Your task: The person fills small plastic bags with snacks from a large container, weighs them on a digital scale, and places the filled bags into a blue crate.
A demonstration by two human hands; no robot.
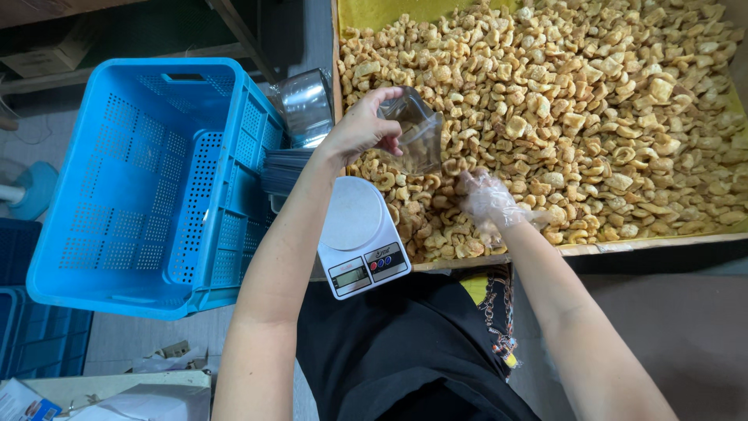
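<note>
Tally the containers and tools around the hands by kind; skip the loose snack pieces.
Blue perforated plastic crate: 1
White digital kitchen scale: 1
Clear plastic bag, held in left hand: 1
Shiny metal bowl: 1
Total: 4

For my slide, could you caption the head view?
Left hand holds a clear bag; gloved right hand scoops snacks.

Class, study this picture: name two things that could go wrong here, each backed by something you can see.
1. The left hand holds the clear bag by its rim over the snacks; pieces dropped by the gloved right hand might miss the narrow mouth.
2. The scale sits at the tray's edge between both forearms; a bump could perhaps shift it off.
</note>
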